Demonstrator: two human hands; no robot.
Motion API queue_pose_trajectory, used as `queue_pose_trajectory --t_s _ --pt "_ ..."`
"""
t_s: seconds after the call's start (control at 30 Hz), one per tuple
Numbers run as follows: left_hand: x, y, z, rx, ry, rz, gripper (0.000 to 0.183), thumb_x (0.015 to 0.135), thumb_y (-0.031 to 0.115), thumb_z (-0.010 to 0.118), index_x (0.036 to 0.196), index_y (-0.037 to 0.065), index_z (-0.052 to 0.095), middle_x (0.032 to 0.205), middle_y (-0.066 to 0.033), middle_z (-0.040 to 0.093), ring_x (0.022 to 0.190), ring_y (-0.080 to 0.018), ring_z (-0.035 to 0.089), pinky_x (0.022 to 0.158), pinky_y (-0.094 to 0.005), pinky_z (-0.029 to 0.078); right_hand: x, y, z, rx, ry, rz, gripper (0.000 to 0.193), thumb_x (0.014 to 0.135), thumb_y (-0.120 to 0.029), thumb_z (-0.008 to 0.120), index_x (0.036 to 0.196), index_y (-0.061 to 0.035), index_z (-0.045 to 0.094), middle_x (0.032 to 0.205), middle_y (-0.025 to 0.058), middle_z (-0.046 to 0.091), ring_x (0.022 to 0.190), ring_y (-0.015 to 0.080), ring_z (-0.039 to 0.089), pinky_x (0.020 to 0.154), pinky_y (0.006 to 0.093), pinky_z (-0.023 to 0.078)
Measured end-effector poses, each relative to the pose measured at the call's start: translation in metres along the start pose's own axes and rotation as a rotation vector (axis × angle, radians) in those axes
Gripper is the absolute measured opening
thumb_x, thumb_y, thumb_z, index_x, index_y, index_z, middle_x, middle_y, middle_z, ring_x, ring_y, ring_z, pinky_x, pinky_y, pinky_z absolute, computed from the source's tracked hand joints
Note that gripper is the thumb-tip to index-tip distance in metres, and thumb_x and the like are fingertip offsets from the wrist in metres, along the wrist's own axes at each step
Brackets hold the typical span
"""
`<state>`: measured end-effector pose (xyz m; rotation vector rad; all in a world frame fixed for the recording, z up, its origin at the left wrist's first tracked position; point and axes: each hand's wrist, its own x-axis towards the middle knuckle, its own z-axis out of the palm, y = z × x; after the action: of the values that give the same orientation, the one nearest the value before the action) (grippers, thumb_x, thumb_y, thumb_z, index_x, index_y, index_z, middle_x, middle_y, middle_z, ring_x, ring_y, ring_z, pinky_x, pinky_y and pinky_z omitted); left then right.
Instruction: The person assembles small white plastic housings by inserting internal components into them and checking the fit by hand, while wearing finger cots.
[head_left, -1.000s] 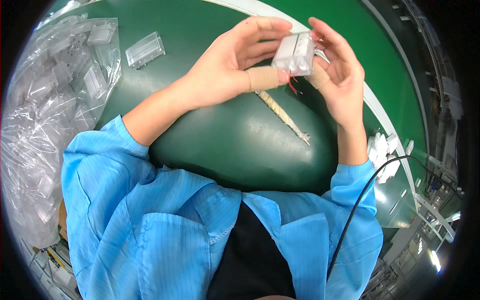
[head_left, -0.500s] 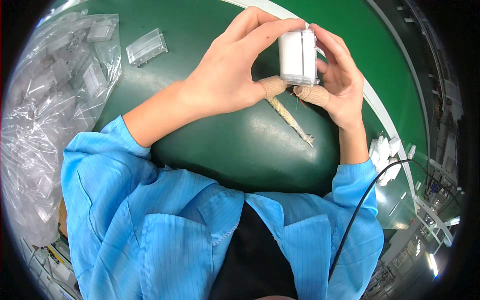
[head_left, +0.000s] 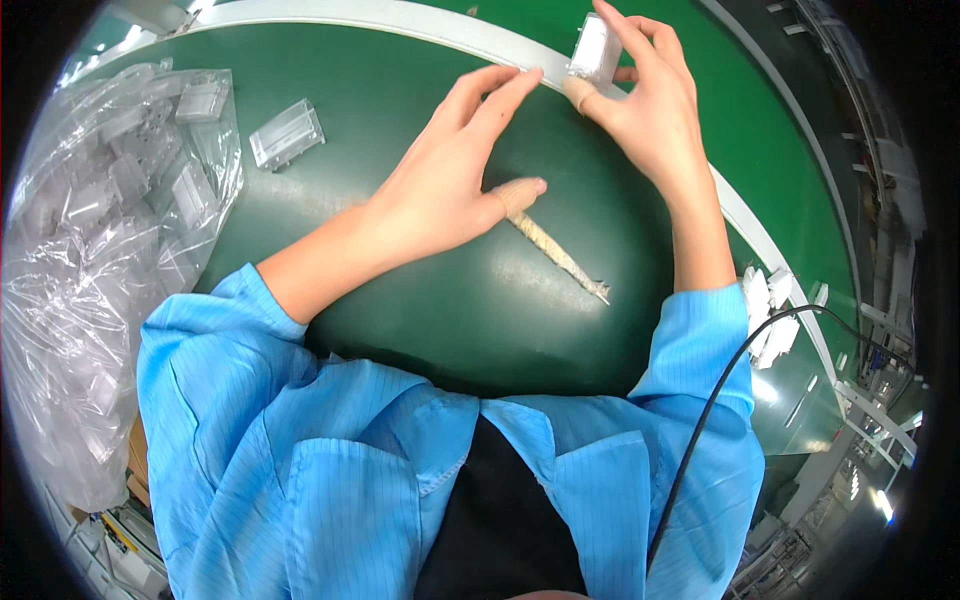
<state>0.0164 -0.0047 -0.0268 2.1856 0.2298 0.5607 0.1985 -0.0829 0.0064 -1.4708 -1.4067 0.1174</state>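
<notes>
My right hand (head_left: 650,105) grips a small clear plastic case with a white inside (head_left: 596,50), out over the pale rail at the far side of the table. Its thumb, in a beige finger cot, presses the near end of the case. My left hand (head_left: 440,170) holds nothing, its fingers and cot-covered thumb apart above the green tabletop. Just beyond that thumb lies a thin tool wrapped in yellowish tape (head_left: 560,258), its tip toward me. Another clear plastic case (head_left: 287,134) rests on the table to the left of my left hand.
A big clear plastic bag (head_left: 90,270) full of similar clear cases covers the left side. White crumpled pieces (head_left: 772,315) lie at the right by the pale rail (head_left: 400,18). A black cable (head_left: 705,410) runs over my right sleeve. Green surface (head_left: 770,130) continues past the rail.
My left hand has let go of the case and moved slightly left. My right hand alone has carried it up and away to the far rail.
</notes>
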Motion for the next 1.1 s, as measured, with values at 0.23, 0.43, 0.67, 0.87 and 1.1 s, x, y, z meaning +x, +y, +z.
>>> queue_pose_trajectory --t_s 0.23,0.43,0.67,0.87,1.1 --pt "0.000 -0.002 -0.002 0.060 -0.097 0.014 0.065 0.076 0.013 0.072 0.135 0.009 0.045 0.135 -0.0138 0.041 0.125 -0.0323 0.042 0.104 -0.0385 0.037 0.017 0.035 -0.022 -0.647 -0.114 0.314 0.071 0.073 -0.029 0.070 0.131 0.0029 0.046 0.116 0.0216 0.051 0.112 0.0363 0.048 0.098 0.0390 0.039" --pt "0.003 -0.004 -0.016 0.177 0.028 0.206 0.044 0.076 0.015 0.070 0.117 0.005 0.058 0.118 -0.0136 0.055 0.111 -0.0339 0.052 0.095 -0.0418 0.044 0.014 0.039 -0.018 -0.704 -0.025 0.114 0.067 0.071 -0.024 0.075 0.130 -0.0043 0.050 0.124 0.0181 0.051 0.112 0.0326 0.051 0.094 0.0384 0.043" --pt "-0.029 -0.013 -0.120 0.754 0.182 -0.052 0.037 0.079 0.019 0.068 0.111 0.002 0.062 0.112 -0.0152 0.060 0.103 -0.0344 0.058 0.088 -0.0394 0.046 -0.042 -0.010 0.028 -0.363 -0.293 -0.004 0.025 0.077 -0.023 0.071 0.096 -0.0059 0.067 0.089 0.0099 0.063 0.082 0.0265 0.061 0.074 0.0361 0.051" --pt "-0.052 -0.042 -0.123 0.521 0.121 -0.274 0.041 0.078 0.019 0.069 0.112 0.000 0.060 0.109 -0.0158 0.058 0.104 -0.0339 0.055 0.090 -0.0389 0.045 0.033 0.025 0.044 -0.219 -0.387 0.493 0.029 0.086 -0.031 0.064 0.088 -0.0015 0.068 0.072 0.0000 0.061 0.058 0.0091 0.051 0.055 0.0255 0.044" --pt "-0.020 -0.071 -0.091 0.339 0.086 -0.010 0.050 0.077 0.025 0.071 0.118 0.000 0.057 0.114 -0.0155 0.053 0.111 -0.0325 0.047 0.095 -0.0391 0.041 0.136 0.085 0.089 -0.502 -0.087 0.500 0.059 0.080 -0.057 0.061 0.097 -0.0010 0.069 0.094 0.0116 0.068 0.092 0.0226 0.063 0.079 0.0355 0.049"
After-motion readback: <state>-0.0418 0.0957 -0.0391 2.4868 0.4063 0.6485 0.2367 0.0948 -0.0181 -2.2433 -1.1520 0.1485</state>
